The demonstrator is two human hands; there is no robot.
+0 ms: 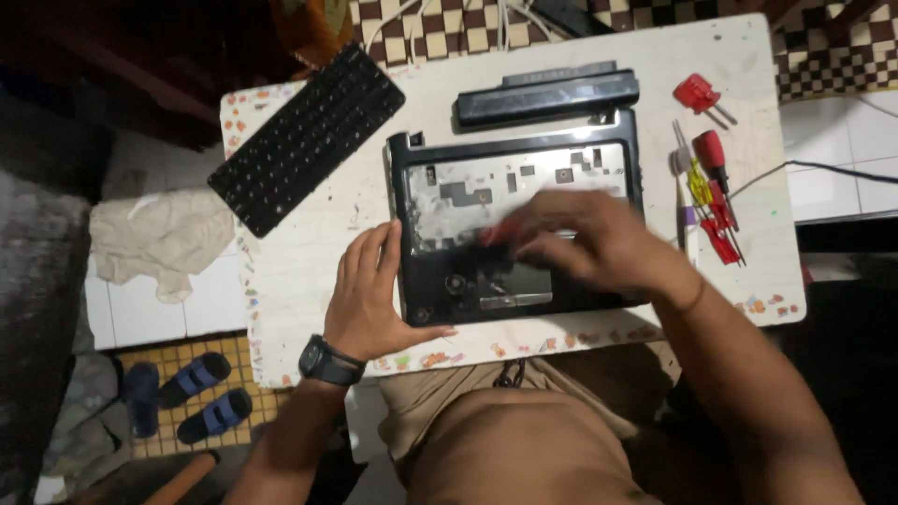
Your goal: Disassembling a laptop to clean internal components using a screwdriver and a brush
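A small white table point(309, 252) carries a stripped black laptop base point(423, 234) at centre, likely rigid but fragile inside, best gripped by its frame edges. The left hand point(374, 295), fingers spread, braces its nine o'clock edge; the right hand point(585, 243) pinches a red-handled screwdriver point(498, 234) over the exposed tray. The detached keyboard point(304, 136) overhangs at ten o'clock; bare tabletop lies between them.

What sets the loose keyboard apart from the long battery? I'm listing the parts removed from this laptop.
The keyboard is a wide flat slab covered in keys, lying slanted at the table's left corner; the battery is a narrow smooth bar lying level just above the laptop base. Both are black and untouched by either hand.
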